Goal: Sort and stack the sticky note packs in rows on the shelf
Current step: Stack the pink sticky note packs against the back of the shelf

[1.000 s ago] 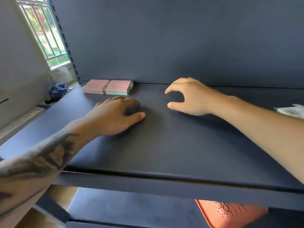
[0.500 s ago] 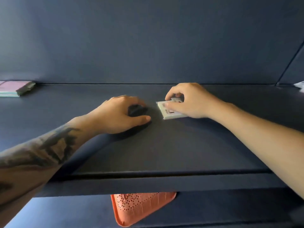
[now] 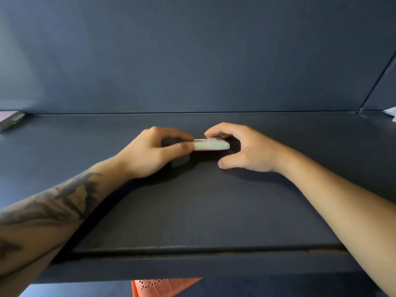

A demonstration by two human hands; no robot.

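1. A dark blue-grey shelf (image 3: 192, 211) fills most of the view, its flat board running back to a plain back panel (image 3: 192, 50) of the same colour; no room beyond it is visible.
2. Two bare forearms reach in over the shelf's front lip; the left one carries a dark tattoo.
3. The left hand (image 3: 150, 155) lies near the middle of the shelf, thumb and fingers pinching the left end of a sticky note pack (image 3: 211, 144).
4. The right hand (image 3: 244, 146) arches over the pack's right end, fingers curled above it and thumb on the shelf in front; whether it touches the pack cannot be told.
5. The pack is pale, flat and slightly blurred; whether it rests on the shelf or hangs just above it is unclear.
6. At the shelf's far left back corner lie more pinkish packs (image 3: 10, 120), well apart from the hands.
7. An orange perforated basket (image 3: 162, 286) shows below the front lip.
8. Risk, as a judgement: a one-ended pinch could let the pack tilt or slip, landing crooked and spoiling the row.
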